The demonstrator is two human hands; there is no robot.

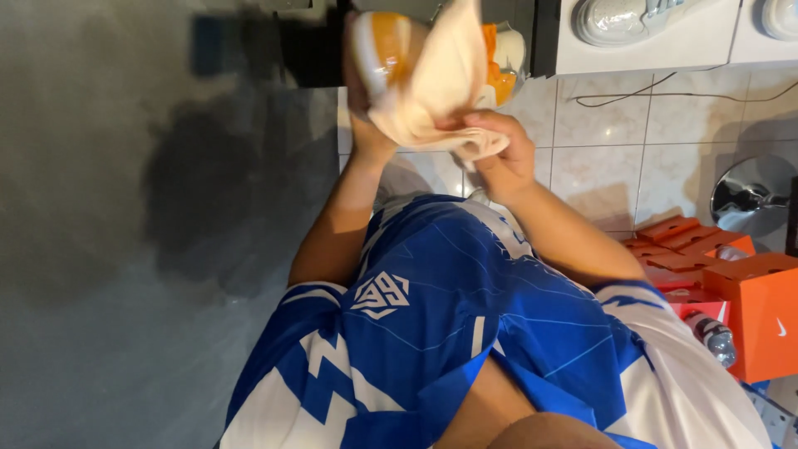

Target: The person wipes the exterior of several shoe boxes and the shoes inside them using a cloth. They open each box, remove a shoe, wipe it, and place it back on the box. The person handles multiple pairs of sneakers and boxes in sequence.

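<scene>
Both of your hands are up at the top of the head view, busy with one orange-and-white sneaker (391, 46) and a cream cloth (440, 83): your left hand (359, 100) is wrapped around the shoe from behind, so only its wrist and heel show and I cannot tell how tightly the fingers close, while your right hand (499, 154) is pinched shut on the lower fold of the cloth, pressing it against the shoe. By my reading you are mid-wipe; the next stroke calls for a steady hold on the shoe and a fresh patch of cloth drawn over its side. At the right edge, stacked orange shoe boxes (706, 266) sit on the pale tiled floor (598, 125) (one with a small white mark on its side), with a clear plastic bottle (713, 337) lying just beside them. White sneakers (615, 21) rest on a white surface further up.
</scene>
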